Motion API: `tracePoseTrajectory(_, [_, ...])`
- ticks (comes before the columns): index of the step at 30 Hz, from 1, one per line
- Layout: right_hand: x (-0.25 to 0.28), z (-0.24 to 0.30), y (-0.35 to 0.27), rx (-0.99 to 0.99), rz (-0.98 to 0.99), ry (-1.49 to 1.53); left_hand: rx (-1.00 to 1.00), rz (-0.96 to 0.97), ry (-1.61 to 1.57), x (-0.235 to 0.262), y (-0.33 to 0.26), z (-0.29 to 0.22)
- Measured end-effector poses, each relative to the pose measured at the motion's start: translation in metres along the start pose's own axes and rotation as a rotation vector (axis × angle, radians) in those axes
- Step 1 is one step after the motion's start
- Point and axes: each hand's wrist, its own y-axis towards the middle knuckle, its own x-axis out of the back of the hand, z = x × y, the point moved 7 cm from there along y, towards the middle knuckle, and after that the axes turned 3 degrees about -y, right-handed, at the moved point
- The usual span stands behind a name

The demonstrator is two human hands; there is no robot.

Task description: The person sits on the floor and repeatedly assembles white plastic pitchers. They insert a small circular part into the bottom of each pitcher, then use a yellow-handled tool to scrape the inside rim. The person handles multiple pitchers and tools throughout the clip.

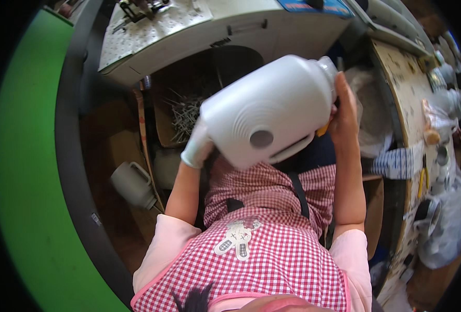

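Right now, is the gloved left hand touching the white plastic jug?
Touching. The head view shows the left hand, in a white glove, pressed against the base end of the white jug, with no gap visible between them.

I wear a red-and-white checked apron with dark straps over pale pink short sleeves; a white glove covers my left hand.

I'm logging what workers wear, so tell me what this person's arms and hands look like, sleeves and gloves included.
The left hand wears a white glove; the right hand is bare. Both forearms are bare below short pale pink sleeves. A red-and-white checked apron with pink edging covers the front.
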Motion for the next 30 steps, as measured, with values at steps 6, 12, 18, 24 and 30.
tracePoseTrajectory(6, [0.0, -0.005, 0.037, 0.092, 0.0, -0.092, -0.304, -0.243, 0.928, 0.074, 0.025, -0.109])
tracePoseTrajectory(12, [0.059, -0.074, 0.024, -0.149, -0.095, -0.198, -1.082, -0.587, 2.002, 0.166, 0.173, -0.318])
tracePoseTrajectory(18, [0.066, -0.107, 0.009, -0.069, -0.081, -0.36, -0.474, -0.53, 1.736, 0.245, 0.342, -0.324])
tracePoseTrajectory(24, [0.075, -0.103, 0.007, -0.119, -0.106, -0.337, -0.303, -0.575, 1.141, 0.258, 0.329, -0.287])
tracePoseTrajectory(30, [0.073, -0.101, 0.002, -0.049, -0.127, -0.348, -0.162, -0.357, 0.864, 0.253, 0.32, -0.284])
